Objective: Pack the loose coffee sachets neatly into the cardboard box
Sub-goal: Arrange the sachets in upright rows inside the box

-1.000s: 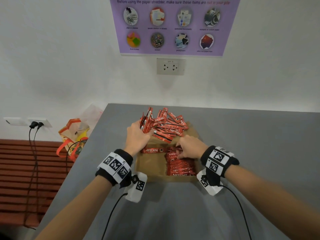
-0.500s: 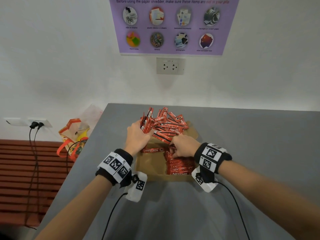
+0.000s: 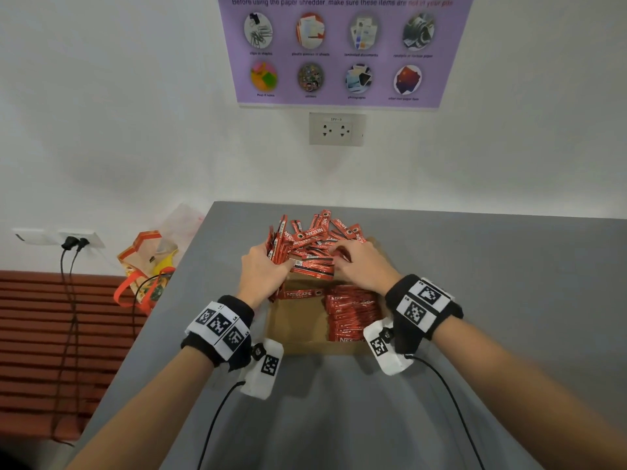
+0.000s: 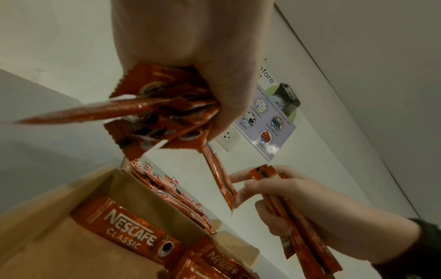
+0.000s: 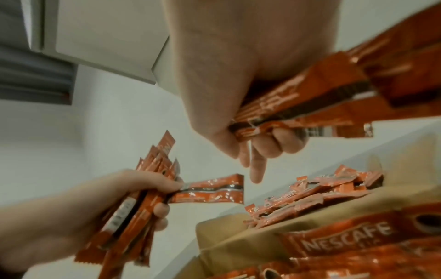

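The cardboard box [image 3: 298, 329] sits open on the grey table [image 3: 475, 300], a stack of sachets [image 3: 353, 313] lying flat along its right side with long axes running left to right; one more [image 3: 298, 294] lies against the far wall. Loose sachets [image 3: 319, 237] are heaped just beyond the box. The left hand [image 3: 261, 269] grips an upright bundle (ends fanned); the right hand [image 3: 359, 262] is curled round several sachets. A white wall with a purple poster [image 3: 339, 49] and socket [image 3: 337, 129] stands behind.
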